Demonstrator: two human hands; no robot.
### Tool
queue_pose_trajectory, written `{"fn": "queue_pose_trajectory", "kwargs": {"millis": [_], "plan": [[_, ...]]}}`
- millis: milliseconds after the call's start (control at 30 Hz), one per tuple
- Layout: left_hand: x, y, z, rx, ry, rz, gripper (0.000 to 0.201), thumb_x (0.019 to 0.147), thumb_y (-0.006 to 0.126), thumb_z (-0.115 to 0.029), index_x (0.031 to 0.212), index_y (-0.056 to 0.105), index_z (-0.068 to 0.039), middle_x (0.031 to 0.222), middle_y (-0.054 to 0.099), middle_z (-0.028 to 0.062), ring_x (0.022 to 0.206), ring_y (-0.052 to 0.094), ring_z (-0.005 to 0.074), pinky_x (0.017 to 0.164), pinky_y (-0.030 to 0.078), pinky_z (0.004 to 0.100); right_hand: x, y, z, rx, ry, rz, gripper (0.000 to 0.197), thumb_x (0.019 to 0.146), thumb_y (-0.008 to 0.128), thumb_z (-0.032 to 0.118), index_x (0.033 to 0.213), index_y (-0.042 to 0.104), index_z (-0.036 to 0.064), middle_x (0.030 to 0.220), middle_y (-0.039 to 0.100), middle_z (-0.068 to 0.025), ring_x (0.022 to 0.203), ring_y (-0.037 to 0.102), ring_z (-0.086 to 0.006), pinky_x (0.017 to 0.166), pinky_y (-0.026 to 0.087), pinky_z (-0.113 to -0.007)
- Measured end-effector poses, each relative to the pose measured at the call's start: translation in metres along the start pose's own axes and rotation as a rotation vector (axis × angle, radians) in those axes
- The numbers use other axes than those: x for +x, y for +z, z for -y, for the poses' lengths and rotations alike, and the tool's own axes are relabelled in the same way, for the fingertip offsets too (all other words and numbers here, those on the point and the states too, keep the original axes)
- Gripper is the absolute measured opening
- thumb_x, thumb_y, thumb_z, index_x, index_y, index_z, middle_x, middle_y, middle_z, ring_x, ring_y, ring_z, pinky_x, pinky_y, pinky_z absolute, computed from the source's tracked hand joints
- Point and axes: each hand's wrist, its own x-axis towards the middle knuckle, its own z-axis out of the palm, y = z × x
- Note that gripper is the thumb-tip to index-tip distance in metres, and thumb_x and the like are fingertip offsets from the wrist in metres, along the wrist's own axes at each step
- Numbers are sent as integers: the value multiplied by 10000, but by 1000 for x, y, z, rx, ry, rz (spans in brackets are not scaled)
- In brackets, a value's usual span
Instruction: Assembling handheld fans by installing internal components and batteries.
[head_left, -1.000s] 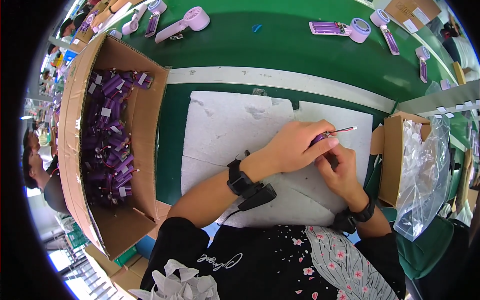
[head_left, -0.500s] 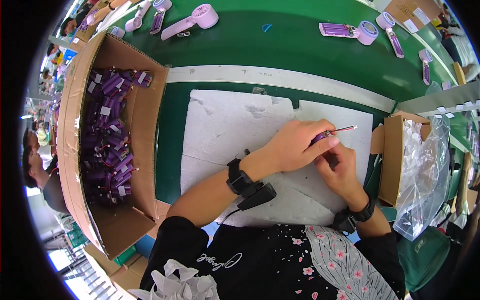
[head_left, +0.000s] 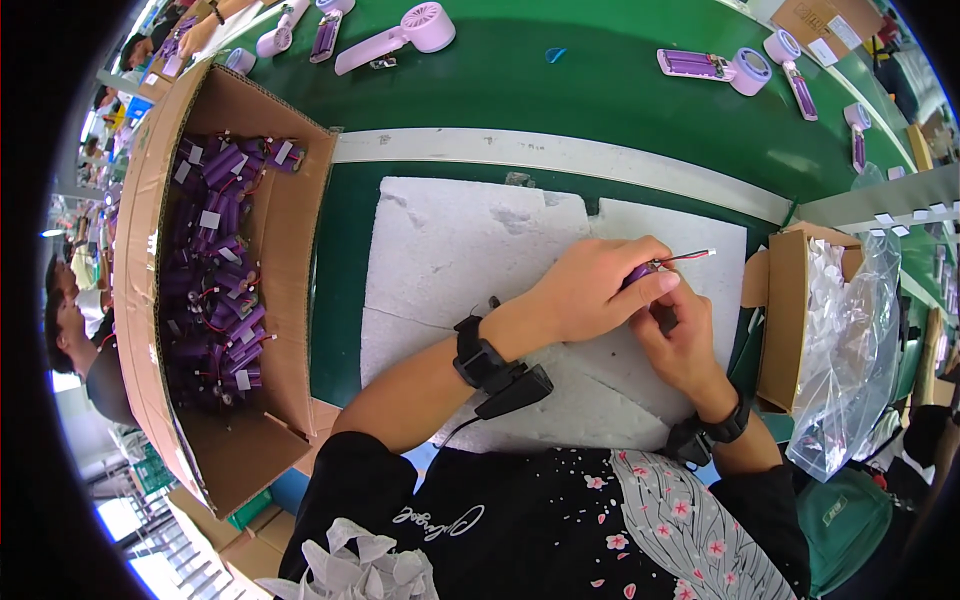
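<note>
Over the white foam board, my left hand is closed on a purple battery pack, mostly covered by the fingers. A thin red and black lead with a white plug sticks out from it to the right. My right hand is curled up against the left fingertips and thumb, by the pack. Whatever its fingers pinch is hidden. To the left, an open cardboard box holds many purple battery packs with wires and white tabs.
Beyond a pale rail runs a green belt carrying lilac handheld fans and opened fan bodies. On the right stands a small carton with white pieces and a clear plastic bag. Other people are at the far left.
The fans and the blue scrap on the belt have shifted a little to the right. Both my hands and the battery pack stay almost where they were.
</note>
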Motion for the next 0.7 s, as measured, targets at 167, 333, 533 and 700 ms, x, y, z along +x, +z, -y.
{"fn": "queue_pose_trajectory", "kwargs": {"millis": [167, 333, 533, 700], "plan": [[0, -1, -1, -2, -10, 5, 320, 968, 511, -316, 1065, 591, -21, 817, 639, 143, 709, 626, 290, 641, 485, 356, 0, -1, 0, 20, -8, 10, 263, 803, 585, -18, 1058, 522, -3, 661, 564, -57, 526, 497, -97, 499, 381, -245], [1, 0, 0, -1, -1, -3, 315, 965, 514, -309, 1066, 590, -20, 823, 642, 146, 709, 628, 294, 639, 486, 359, 1, 0, 1, 48, 12, 14, 296, 816, 570, -32, 1103, 503, -10, 687, 587, -66, 547, 514, -93, 514, 393, -238], [1, -1, -1, -1, 0, -6, 309, 963, 518, -303, 1061, 591, -19, 824, 641, 150, 708, 628, 298, 638, 487, 363, 0, 2, -2, 57, 10, -13, 320, 824, 567, -34, 1134, 489, -11, 703, 604, -73, 560, 523, -85, 520, 398, -231], [1, -1, 0, 7, 17, -16, 303, 961, 521, -297, 1056, 590, -18, 820, 639, 150, 704, 626, 297, 634, 485, 362, 0, 1, -3, 50, 15, -7, 303, 830, 570, -28, 1121, 488, -8, 701, 608, -72, 560, 522, -78, 516, 394, -227]]}}
